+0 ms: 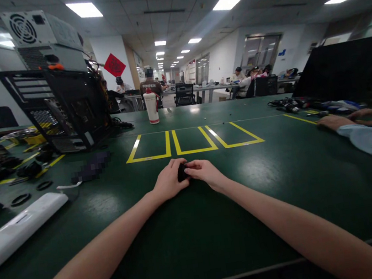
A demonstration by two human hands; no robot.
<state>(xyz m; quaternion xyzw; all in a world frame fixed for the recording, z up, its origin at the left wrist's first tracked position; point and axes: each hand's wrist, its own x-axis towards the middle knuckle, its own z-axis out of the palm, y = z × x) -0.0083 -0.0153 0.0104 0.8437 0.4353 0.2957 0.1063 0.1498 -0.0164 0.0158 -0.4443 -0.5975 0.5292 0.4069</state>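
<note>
A small black object [182, 172] is held between my two hands, just above or on the green table top [200, 239]; its kind is too small and too covered to make out. My left hand [171, 179] is closed round its left side, thumb below and fingers above. From the right, my right hand [206, 172] pinches at it with thumb and fingertips. Both hands are just in front of three outlines of yellow tape [196, 150] on the table.
At left stand a white bar-shaped device [22, 229], black rings [20, 199] and an open computer case [63, 106] with power supplies on top. A white bottle [151, 107] stands at the back. On the right are another person's hands [334, 122], cables [292, 105] and a monitor [345, 71].
</note>
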